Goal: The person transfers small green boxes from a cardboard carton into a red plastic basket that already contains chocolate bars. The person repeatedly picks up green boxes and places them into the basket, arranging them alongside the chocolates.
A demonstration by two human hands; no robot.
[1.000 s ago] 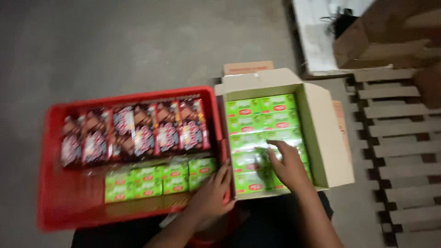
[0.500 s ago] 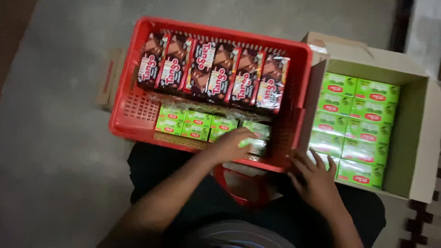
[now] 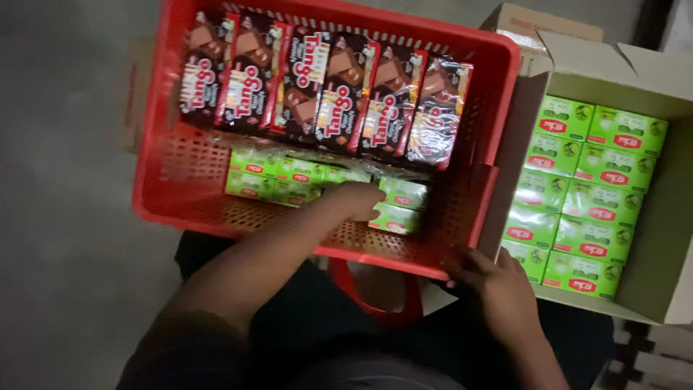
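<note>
In the red crate (image 3: 173, 209), the left hand (image 3: 354, 201) closes on a green box (image 3: 404, 193) beside the wrapped green row, and it should sit flush against that row while the right hand (image 3: 498, 289) grips the crate's near rim

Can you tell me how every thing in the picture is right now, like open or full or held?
red crate: open-topped, partly filled
dark wafer packs: lying in a row at the crate's far side
green boxes in crate: plastic-wrapped, lying flat
left hand: touching a green box
right hand: on the crate's near corner
cardboard carton: flaps open, nearly full of green boxes
</note>
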